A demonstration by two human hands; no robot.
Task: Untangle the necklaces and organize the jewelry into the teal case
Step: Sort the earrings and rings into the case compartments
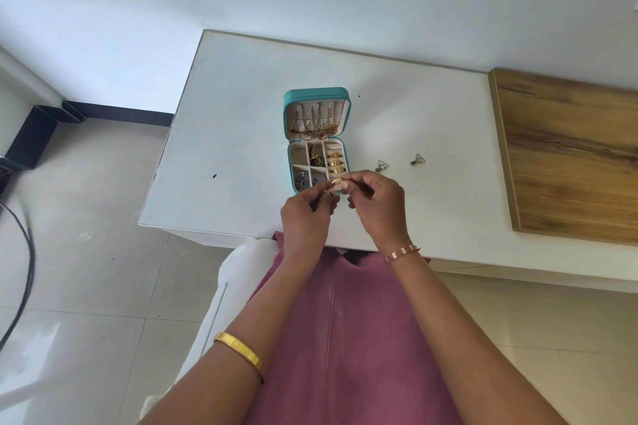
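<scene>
The teal case (pixel 285 103) lies open on the white table (pixel 241 86). Thin gold necklaces (pixel 319 128) hang from hooks inside its lid. The cream tray below holds gold rings (pixel 336 162) in the right slots, a green piece (pixel 316 157) in the middle and blue pieces (pixel 303 179) at the lower left. Just over the case's near right corner, my left hand (pixel 305 214) and my right hand (pixel 378 203) pinch a small gold ring (pixel 337 181) between their fingertips. Two triangular earrings (pixel 381 166) (pixel 417 159) lie on the table right of the case.
A wooden board (pixel 569 155) covers the table's right end. The table's near edge runs just below my hands, above my pink-clad lap. Tiled floor and a dark cable (pixel 24 252) lie to the left.
</scene>
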